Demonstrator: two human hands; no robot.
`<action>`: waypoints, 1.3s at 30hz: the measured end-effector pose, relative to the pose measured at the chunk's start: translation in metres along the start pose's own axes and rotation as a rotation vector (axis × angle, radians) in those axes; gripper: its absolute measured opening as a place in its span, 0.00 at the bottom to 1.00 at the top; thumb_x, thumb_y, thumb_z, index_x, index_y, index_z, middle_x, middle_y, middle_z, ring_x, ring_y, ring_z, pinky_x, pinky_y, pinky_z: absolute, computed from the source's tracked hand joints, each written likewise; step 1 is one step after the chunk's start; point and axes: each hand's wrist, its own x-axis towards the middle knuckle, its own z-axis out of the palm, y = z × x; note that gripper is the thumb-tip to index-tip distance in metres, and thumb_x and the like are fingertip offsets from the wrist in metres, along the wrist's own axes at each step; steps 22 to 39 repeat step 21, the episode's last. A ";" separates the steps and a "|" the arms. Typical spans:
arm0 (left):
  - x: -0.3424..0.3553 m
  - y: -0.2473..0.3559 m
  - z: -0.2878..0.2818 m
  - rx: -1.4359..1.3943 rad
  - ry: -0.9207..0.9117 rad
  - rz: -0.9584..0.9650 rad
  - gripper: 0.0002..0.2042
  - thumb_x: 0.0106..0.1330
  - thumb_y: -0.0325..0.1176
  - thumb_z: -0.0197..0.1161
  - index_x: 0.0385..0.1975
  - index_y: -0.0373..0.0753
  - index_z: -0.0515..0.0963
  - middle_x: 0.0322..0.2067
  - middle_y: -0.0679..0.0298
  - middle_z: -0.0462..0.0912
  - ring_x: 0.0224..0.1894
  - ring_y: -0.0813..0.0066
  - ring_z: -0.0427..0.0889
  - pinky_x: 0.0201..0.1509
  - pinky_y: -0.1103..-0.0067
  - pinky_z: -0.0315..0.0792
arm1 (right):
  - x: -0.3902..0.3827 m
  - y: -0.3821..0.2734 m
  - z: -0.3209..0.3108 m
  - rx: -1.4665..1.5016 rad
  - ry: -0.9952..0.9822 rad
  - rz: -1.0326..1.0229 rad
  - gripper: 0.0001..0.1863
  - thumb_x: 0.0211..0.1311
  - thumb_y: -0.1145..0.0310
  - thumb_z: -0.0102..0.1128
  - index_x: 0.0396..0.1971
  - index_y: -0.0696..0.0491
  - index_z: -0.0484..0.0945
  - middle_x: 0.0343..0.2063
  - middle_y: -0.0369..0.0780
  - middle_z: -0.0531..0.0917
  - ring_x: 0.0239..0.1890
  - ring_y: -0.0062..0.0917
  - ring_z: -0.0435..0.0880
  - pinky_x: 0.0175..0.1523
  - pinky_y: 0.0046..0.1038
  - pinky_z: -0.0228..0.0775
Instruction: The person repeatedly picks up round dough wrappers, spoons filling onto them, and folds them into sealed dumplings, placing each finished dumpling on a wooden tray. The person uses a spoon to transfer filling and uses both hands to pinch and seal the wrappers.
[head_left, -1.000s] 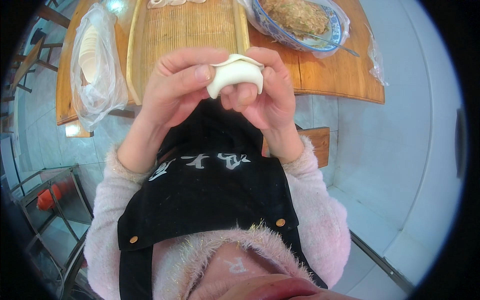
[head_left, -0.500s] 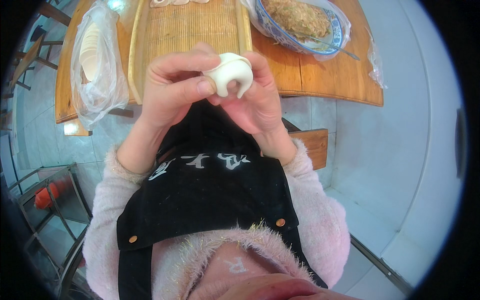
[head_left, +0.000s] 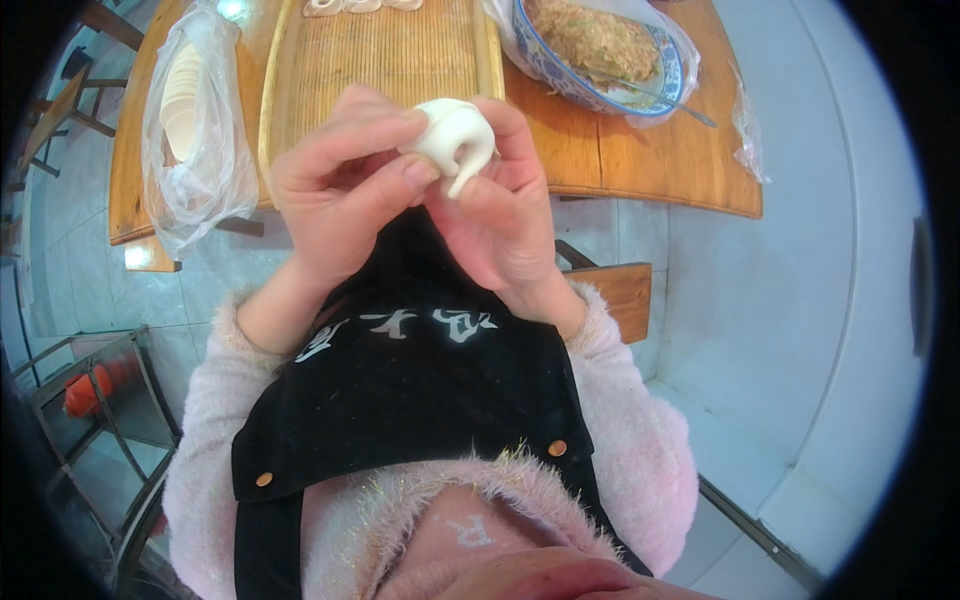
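Note:
A white dumpling [head_left: 447,133], curved round with its two ends brought together, is held up between both hands above the near edge of the table. My left hand [head_left: 340,190] pinches its left side between thumb and fingers. On the other side my right hand [head_left: 505,200] grips it, the thumb pressed against the lower end. Beyond the hands lies a bamboo tray [head_left: 370,60] with a raised wooden rim. Several shaped dumplings [head_left: 365,5] sit at the tray's far end, partly cut off by the picture's edge.
To the right of the tray stands a blue-and-white bowl [head_left: 545,65] of minced filling [head_left: 595,40] with a metal utensil [head_left: 670,103] in it. A clear plastic bag [head_left: 205,190] with stacked wrappers [head_left: 182,100] lies at left. A wooden stool [head_left: 615,295] is below the table.
The dumpling's two ends have come together, closing the open curve. Both hands have shifted slightly left, and my right thumb now presses on the joined end.

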 end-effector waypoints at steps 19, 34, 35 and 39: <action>-0.012 0.005 0.001 0.376 0.052 0.182 0.15 0.52 0.20 0.65 0.42 0.34 0.77 0.30 0.62 0.76 0.29 0.79 0.71 0.28 0.87 0.63 | 0.007 0.011 -0.001 -0.318 -0.058 -0.104 0.24 0.59 0.75 0.57 0.55 0.57 0.61 0.45 0.40 0.74 0.46 0.21 0.74 0.51 0.23 0.68; -0.010 0.004 0.000 0.370 0.054 0.196 0.15 0.53 0.20 0.65 0.42 0.34 0.77 0.31 0.62 0.76 0.29 0.79 0.71 0.28 0.87 0.63 | 0.009 0.009 -0.004 -0.327 -0.081 -0.061 0.25 0.60 0.74 0.57 0.56 0.57 0.60 0.46 0.40 0.74 0.47 0.21 0.74 0.52 0.23 0.68; -0.010 0.004 0.000 0.370 0.054 0.196 0.15 0.53 0.20 0.65 0.42 0.34 0.77 0.31 0.62 0.76 0.29 0.79 0.71 0.28 0.87 0.63 | 0.009 0.009 -0.004 -0.327 -0.081 -0.061 0.25 0.60 0.74 0.57 0.56 0.57 0.60 0.46 0.40 0.74 0.47 0.21 0.74 0.52 0.23 0.68; -0.010 0.004 0.000 0.370 0.054 0.196 0.15 0.53 0.20 0.65 0.42 0.34 0.77 0.31 0.62 0.76 0.29 0.79 0.71 0.28 0.87 0.63 | 0.009 0.009 -0.004 -0.327 -0.081 -0.061 0.25 0.60 0.74 0.57 0.56 0.57 0.60 0.46 0.40 0.74 0.47 0.21 0.74 0.52 0.23 0.68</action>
